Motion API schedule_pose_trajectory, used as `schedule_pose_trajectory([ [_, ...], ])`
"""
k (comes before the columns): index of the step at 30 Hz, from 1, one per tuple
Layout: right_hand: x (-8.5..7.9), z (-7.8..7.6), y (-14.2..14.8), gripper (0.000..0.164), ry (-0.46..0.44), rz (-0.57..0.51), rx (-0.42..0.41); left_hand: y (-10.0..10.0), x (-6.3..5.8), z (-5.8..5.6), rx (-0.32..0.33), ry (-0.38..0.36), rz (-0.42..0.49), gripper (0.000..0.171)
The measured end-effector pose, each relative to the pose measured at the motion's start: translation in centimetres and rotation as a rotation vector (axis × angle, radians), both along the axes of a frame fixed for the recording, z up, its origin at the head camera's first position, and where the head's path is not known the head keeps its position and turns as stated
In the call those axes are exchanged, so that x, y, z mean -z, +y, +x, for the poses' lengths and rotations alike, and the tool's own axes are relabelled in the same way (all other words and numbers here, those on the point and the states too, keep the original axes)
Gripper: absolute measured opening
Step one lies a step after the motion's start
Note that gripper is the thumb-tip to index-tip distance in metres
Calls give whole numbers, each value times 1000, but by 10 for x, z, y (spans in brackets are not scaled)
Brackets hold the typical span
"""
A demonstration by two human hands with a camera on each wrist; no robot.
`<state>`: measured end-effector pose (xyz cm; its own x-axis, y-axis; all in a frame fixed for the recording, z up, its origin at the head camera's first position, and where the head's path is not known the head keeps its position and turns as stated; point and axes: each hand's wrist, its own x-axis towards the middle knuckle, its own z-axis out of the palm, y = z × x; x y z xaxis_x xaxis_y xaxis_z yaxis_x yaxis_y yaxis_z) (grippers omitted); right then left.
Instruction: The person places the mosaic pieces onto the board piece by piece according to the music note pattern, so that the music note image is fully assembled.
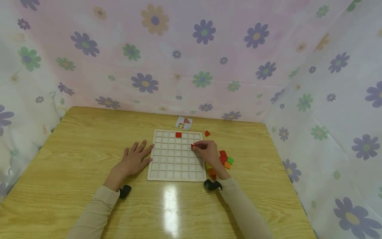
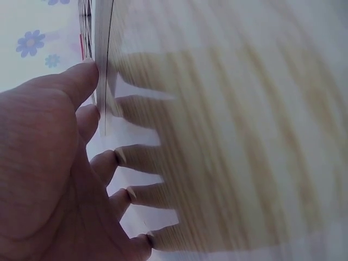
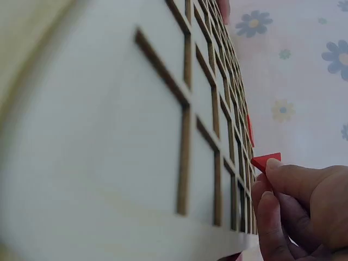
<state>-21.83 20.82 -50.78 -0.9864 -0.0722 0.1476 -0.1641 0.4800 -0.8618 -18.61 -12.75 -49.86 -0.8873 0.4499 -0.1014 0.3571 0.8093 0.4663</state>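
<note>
A wooden grid board [image 1: 150,176] with white square cells lies in the middle of the table. One red square block [image 1: 178,135] sits in a cell of its top row. My right hand [image 1: 208,154] pinches a red triangular block [image 3: 267,160] between thumb and fingertips, over the right side of the board. My left hand [image 1: 133,161] rests flat with fingers spread, thumb and index fingertip at the board's left edge. In the left wrist view the left fingertips [image 2: 124,157] meet the glossy tabletop.
A small pattern card [image 1: 183,122] lies behind the board. Beside it, a loose red triangular block [image 1: 207,133] lies near the top right corner. Right of the board are several red, orange, yellow blocks and a green block [image 1: 230,160]. Flowered cloth [image 1: 179,66] surrounds the table.
</note>
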Motion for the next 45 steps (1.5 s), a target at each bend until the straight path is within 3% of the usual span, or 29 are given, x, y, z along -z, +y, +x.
schedule_pose_trajectory([
  [6, -8, -16, -11, 11, 6, 46, -4, -1, -1, -1, -6, -20, 2, 61],
  [12, -5, -31, -19, 12, 13, 79, 13, -1, -1, -1, -2, -25, 7, 61],
  [20, -6, -43, -27, 11, 59, 143, -47, 0, -1, -1, -4, -15, 7, 60],
  [28, -1, -56, -27, 13, 17, 187, -43, 1, -4, 1, -5, -8, 12, 60],
  [37, 0, -62, -29, 15, -13, 214, -66, 1, -3, 0, -6, -4, 12, 60],
  [45, -4, -62, -34, 16, -48, 262, -34, 0, -1, -1, -1, -7, 9, 60],
])
